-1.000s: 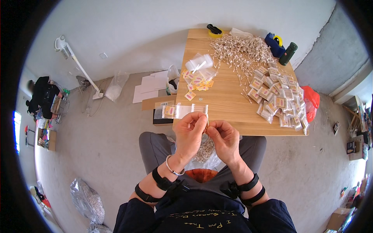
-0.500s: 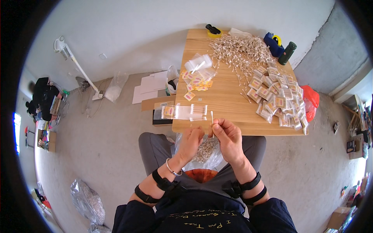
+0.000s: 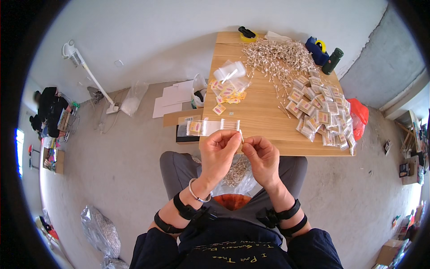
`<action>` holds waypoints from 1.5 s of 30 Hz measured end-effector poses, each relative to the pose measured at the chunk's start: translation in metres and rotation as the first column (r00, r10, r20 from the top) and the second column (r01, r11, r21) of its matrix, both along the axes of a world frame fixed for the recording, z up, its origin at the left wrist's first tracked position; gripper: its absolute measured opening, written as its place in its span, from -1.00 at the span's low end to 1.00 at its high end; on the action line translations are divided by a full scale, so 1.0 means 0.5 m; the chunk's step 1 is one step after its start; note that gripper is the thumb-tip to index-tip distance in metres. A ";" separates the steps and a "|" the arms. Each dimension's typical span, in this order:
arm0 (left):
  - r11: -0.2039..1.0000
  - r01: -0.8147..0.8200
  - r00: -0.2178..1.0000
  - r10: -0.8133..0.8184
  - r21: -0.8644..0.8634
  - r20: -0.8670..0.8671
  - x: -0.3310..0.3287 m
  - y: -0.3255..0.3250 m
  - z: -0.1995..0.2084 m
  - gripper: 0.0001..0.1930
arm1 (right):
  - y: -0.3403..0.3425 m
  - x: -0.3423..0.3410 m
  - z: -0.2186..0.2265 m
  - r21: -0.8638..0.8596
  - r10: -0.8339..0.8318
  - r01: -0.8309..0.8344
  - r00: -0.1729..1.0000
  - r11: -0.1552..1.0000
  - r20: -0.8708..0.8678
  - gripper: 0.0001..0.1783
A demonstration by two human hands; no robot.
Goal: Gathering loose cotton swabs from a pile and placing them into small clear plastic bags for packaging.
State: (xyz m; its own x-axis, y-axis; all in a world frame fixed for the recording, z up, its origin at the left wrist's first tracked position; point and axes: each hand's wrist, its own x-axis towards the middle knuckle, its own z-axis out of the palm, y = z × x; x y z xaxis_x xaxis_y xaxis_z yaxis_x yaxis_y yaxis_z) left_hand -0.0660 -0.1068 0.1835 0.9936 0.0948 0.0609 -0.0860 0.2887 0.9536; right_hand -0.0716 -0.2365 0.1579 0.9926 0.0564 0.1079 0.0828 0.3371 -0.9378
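Just over the table's near edge, a cotton swab (image 3: pixel 242 136) stands between my hands. My right hand (image 3: pixel 263 161) pinches its lower part between thumb and fingertips. At the swab's upper end, the thumb and forefinger of my left hand (image 3: pixel 219 154) close on it. Behind my left hand lies a row of cotton swabs (image 3: pixel 230 124) on the tabletop. A clear strip (image 3: pixel 212 127) with a yellow-labelled pack of swabs (image 3: pixel 195 127) extends to the left of that row. Between my knees, a clear plastic bag (image 3: pixel 239 172) holds many loose swabs.
Loose swabs (image 3: pixel 280 56) are heaped at the table's back. Filled swab packs (image 3: pixel 320 112) pile up on the right. Yellow label cards (image 3: pixel 229 94) and clear plastic boxes (image 3: pixel 230 71) lie left. A tape dispenser (image 3: pixel 316 51) and dark green bottle (image 3: pixel 332 61) stand back right.
My left hand has risen and moved toward the right hand, its fingers now at the swab's upper end. It now covers part of the swabs and strip on the table.
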 end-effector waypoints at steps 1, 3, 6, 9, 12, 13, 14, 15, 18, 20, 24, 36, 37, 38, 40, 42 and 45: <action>1.000 -0.012 1.000 0.012 0.016 0.016 0.000 -0.001 0.000 -0.91 | 0.001 0.000 0.002 -0.109 -0.045 0.048 0.999 0.993 0.029 -0.89; 0.999 -0.024 0.999 0.023 0.032 0.031 0.001 -0.002 -0.003 -0.92 | 0.002 -0.002 0.008 -0.214 -0.086 0.097 0.994 0.972 0.062 -0.90; 0.994 -0.068 0.997 0.064 0.089 0.048 0.002 -0.004 -0.006 -0.95 | 0.008 -0.004 0.018 -0.368 -0.148 0.208 0.972 0.906 0.184 -0.90; 0.975 -0.088 0.995 0.076 0.204 0.065 0.000 -0.008 0.001 -0.95 | 0.014 -0.008 0.016 -0.405 -0.177 0.258 0.957 0.877 0.228 -0.89; 0.993 -0.116 0.993 0.115 0.035 0.037 0.003 -0.015 -0.001 -0.93 | 0.015 -0.009 0.001 -0.328 -0.148 0.184 0.980 0.927 0.131 -0.91; 0.992 -0.092 0.996 0.092 0.092 -0.002 0.001 -0.015 -0.005 -0.94 | 0.015 -0.008 -0.003 -0.244 -0.131 0.150 0.987 0.958 0.091 -0.91; 0.987 -0.064 0.997 0.071 0.147 -0.041 -0.002 -0.015 -0.010 -0.95 | 0.013 -0.007 -0.004 -0.157 -0.110 0.117 0.992 0.981 0.053 -0.90; 0.987 -0.061 0.997 0.068 0.146 -0.041 -0.005 -0.015 -0.015 -0.95 | 0.009 -0.005 -0.004 -0.158 -0.113 0.120 0.992 0.980 0.053 -0.90; 0.978 0.010 0.989 0.020 0.209 -0.144 -0.015 0.000 -0.056 -0.91 | -0.006 0.008 0.001 0.060 -0.066 0.067 0.998 0.996 -0.023 -0.91; 0.981 0.189 0.969 -0.180 0.038 -0.167 -0.017 0.037 -0.099 -0.87 | -0.010 0.011 0.010 0.151 0.022 -0.017 0.999 0.988 -0.027 -0.90; 0.930 0.171 0.974 -0.109 0.324 -0.201 -0.017 0.031 -0.112 -0.86 | -0.018 0.010 0.006 0.178 0.078 -0.069 0.996 0.982 -0.044 -0.88; 0.963 0.264 0.962 -0.267 -0.057 -0.057 -0.001 0.014 -0.027 -0.74 | -0.015 0.004 -0.007 0.087 0.064 -0.062 0.998 0.994 -0.020 -0.86; 0.967 0.243 0.968 -0.247 -0.069 -0.045 -0.001 0.012 -0.008 -0.77 | -0.013 0.001 -0.008 0.083 0.061 -0.060 0.998 0.995 -0.015 -0.87; 0.971 0.223 0.973 -0.226 -0.081 -0.034 0.002 0.011 0.002 -0.80 | -0.012 -0.001 -0.010 0.079 0.058 -0.057 0.998 0.995 -0.010 -0.87; 0.974 0.224 0.973 -0.226 -0.040 -0.055 0.011 0.017 -0.002 -0.82 | -0.012 -0.002 -0.014 0.025 0.061 -0.061 0.998 0.998 0.004 -0.88; 0.974 0.225 0.971 -0.224 0.001 -0.078 0.014 0.020 -0.008 -0.85 | -0.010 -0.003 -0.013 -0.028 0.064 -0.063 0.998 0.998 0.017 -0.88; 0.981 0.184 0.982 -0.186 -0.053 -0.035 0.015 0.023 -0.016 -0.85 | -0.007 -0.004 -0.007 -0.032 0.060 -0.059 0.998 0.998 0.014 -0.89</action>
